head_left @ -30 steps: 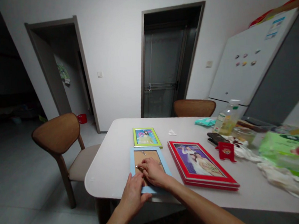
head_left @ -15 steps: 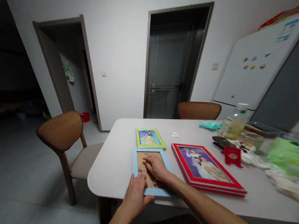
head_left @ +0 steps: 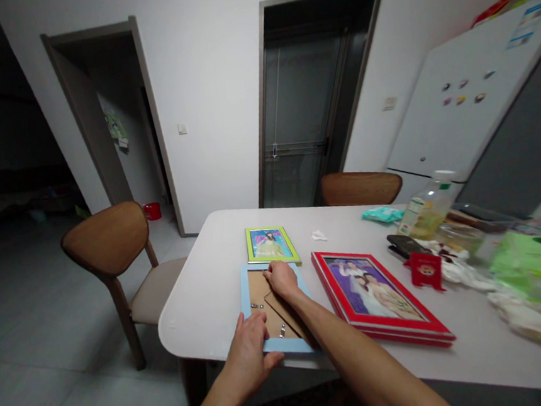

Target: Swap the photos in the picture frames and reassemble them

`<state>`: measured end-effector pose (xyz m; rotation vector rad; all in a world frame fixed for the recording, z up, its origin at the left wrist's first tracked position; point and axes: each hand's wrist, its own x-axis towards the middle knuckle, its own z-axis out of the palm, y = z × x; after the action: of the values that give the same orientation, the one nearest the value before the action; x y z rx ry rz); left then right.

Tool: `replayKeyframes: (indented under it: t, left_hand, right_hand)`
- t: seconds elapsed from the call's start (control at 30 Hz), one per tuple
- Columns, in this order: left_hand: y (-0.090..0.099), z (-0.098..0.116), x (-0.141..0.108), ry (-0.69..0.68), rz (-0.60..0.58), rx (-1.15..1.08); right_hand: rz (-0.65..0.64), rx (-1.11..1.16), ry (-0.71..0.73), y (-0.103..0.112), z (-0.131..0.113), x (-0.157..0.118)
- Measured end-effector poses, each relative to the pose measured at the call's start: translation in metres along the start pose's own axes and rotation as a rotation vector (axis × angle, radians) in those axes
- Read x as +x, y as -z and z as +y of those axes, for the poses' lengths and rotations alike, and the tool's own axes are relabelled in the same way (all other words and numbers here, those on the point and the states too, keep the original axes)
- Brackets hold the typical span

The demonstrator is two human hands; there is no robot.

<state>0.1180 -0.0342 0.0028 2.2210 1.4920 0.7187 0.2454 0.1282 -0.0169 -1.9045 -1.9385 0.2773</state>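
A light blue picture frame (head_left: 245,293) lies face down at the table's near edge, its brown backing board (head_left: 261,324) facing up. Metal clips show on the board, one at the left side and another metal clip (head_left: 282,331) near the bottom. A stand flap (head_left: 287,312) is partly hidden under my right forearm. My left hand (head_left: 250,344) grips the frame's lower left corner, fingers on the left side and thumb at the front edge. With fingers curled together, my right hand (head_left: 283,279) presses at the board's top edge; what is under the fingertips is hidden.
Beyond lies a green picture frame (head_left: 248,249). Stacked red picture frames (head_left: 383,294) lie to the right. Farther right are a bottle (head_left: 425,208), a dark phone-like object (head_left: 404,245), a red card-like item (head_left: 425,271), crumpled tissues and a green pack (head_left: 532,268). Chairs stand at left and behind.
My right hand has moved up to the board's top edge and its fingers have curled in. The stand flap shows more now. My left hand stays on the corner.
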Motion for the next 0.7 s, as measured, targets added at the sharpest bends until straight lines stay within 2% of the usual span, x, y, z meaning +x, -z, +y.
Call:
replayKeyframes:
  t: [0.37, 0.53, 0.7]
  left_hand:
    - [0.002, 0.013, -0.004, 0.062, -0.045, 0.092]
    - [0.001, 0.013, -0.003, 0.031, -0.024, 0.099]
    - [0.018, 0.005, -0.003, -0.002, 0.099, -0.008]
  right_hand:
    - [0.069, 0.090, -0.043, 0.017, -0.009, -0.009]
    - [0.083, 0.214, 0.016, 0.036, 0.004, -0.010]
    - [0.205, 0.371, 0.031, 0.067, 0.026, -0.025]
